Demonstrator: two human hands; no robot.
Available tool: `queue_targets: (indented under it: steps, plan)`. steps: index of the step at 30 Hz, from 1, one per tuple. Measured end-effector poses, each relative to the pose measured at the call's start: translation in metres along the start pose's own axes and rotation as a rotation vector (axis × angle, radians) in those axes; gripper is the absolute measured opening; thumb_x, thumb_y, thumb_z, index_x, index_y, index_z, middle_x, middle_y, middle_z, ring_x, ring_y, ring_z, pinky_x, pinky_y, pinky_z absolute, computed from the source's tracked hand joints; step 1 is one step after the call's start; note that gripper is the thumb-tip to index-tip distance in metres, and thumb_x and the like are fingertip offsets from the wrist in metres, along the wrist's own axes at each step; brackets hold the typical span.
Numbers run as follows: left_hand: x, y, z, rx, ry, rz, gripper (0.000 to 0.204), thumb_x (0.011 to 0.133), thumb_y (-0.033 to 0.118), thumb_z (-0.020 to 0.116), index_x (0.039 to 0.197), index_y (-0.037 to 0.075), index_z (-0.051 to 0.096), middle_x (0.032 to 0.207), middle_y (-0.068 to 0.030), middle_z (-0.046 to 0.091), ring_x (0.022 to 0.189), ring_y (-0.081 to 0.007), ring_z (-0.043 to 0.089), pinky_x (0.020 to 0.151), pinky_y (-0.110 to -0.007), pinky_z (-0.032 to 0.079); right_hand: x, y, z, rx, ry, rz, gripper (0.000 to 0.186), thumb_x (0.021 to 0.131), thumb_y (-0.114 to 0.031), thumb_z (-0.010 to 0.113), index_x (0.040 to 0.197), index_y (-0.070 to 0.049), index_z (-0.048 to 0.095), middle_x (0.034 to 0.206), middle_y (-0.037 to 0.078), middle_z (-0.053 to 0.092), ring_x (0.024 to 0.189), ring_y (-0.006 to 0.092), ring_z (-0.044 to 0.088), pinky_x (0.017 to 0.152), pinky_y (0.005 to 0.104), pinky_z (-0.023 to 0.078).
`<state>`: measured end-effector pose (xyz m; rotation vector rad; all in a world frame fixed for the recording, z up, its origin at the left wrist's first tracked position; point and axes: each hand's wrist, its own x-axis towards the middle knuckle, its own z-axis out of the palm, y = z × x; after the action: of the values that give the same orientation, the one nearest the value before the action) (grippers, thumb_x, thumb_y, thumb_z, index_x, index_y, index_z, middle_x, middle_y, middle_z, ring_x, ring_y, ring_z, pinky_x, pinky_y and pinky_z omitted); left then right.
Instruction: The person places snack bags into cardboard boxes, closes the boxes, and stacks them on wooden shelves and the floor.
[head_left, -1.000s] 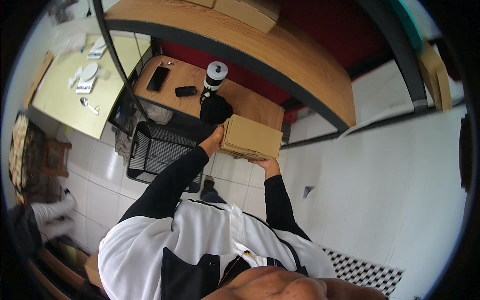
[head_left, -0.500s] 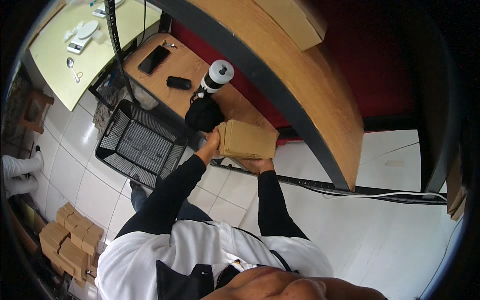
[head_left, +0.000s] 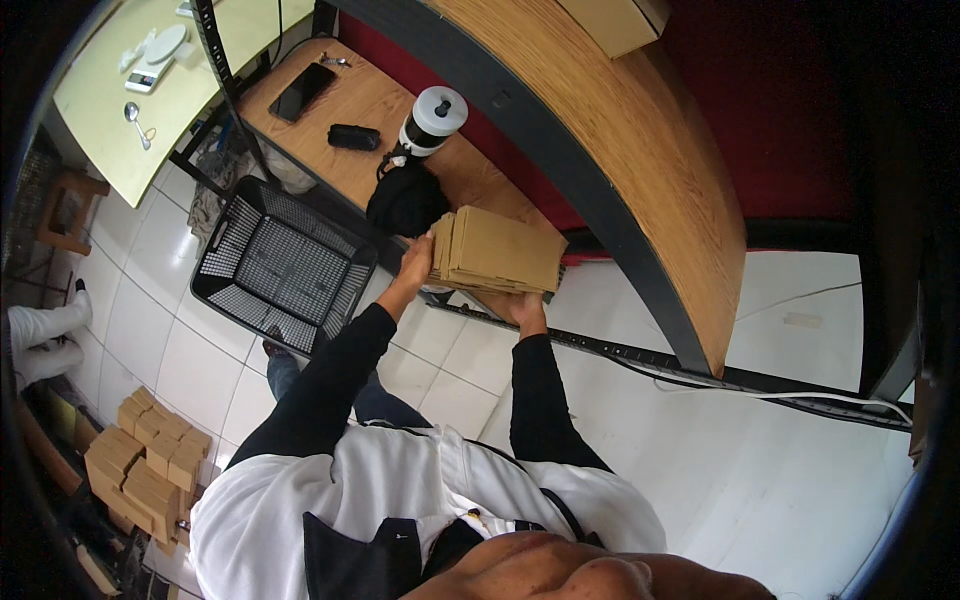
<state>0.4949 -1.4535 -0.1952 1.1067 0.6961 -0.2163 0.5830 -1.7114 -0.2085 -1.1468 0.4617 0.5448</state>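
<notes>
A stack of flattened brown cardboard boxes [head_left: 505,250] is at the right end of the wooden shelf, its layers slightly uneven at the left side. My left hand [head_left: 417,262] grips the left end of the stack, with its fingers partly hidden. My right hand [head_left: 528,312] holds the near edge from below, and the cardboard covers most of those fingers. Just beyond my left hand, a black cloth bag [head_left: 408,203] lies next to the stack. A white and black bottle [head_left: 432,120] stands behind the bag.
The wooden shelf [head_left: 480,175] also bears a phone [head_left: 302,93] and a black case [head_left: 354,137]. Below is a black plastic crate [head_left: 285,265] on the tiled floor. A curved upper shelf [head_left: 620,150] overhangs at right. Small cardboard boxes [head_left: 150,465] are piled lower left.
The view has shifted slightly, so the shelf and its things sit higher in the picture. Both hands keep hold of the cardboard stack, which stays at the shelf's right end.
</notes>
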Motion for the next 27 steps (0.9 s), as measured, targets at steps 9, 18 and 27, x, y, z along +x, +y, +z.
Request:
queue_targets:
  steps: [9, 18, 27]
  plan:
    - [0.017, -0.045, 0.034, 0.009, 0.011, 0.155, 0.074, 0.091, 0.058, 0.018, 0.143, 0.005, 0.008, 0.149, -0.0153, 0.003, 0.137, -0.0298, 0.000, 0.111, -0.039, 0.004, 0.002, -0.007, 0.002, 0.280, 0.020, -0.053, 0.057, 0.086, -0.050, 0.049, 0.125, -0.007, 0.044, 0.127, 0.010, 0.046, 0.117, 0.0237, 0.043, 0.099, 0.0437, 0.036]
    - [-0.003, -0.038, 0.015, 0.169, 0.115, 0.260, 0.056, 0.094, 0.042, 0.033, 0.134, 0.003, 0.033, 0.134, -0.0242, 0.036, 0.127, -0.0372, 0.032, 0.104, -0.041, 0.026, -0.012, -0.006, 0.005, 0.153, 0.223, -0.214, 0.061, 0.089, -0.053, 0.041, 0.129, -0.008, 0.040, 0.130, 0.009, 0.044, 0.114, 0.0253, 0.043, 0.100, 0.0392, 0.034]
    - [0.031, 0.059, -0.130, 0.528, 0.721, 0.682, 0.016, 0.080, 0.009, 0.054, 0.093, -0.001, 0.053, 0.092, -0.0199, 0.051, 0.089, -0.0351, 0.049, 0.078, -0.042, 0.040, -0.068, 0.095, -0.004, -0.015, 0.440, -0.001, 0.050, 0.091, -0.034, 0.046, 0.131, -0.007, 0.037, 0.133, 0.009, 0.040, 0.122, 0.0276, 0.040, 0.102, 0.0427, 0.031]
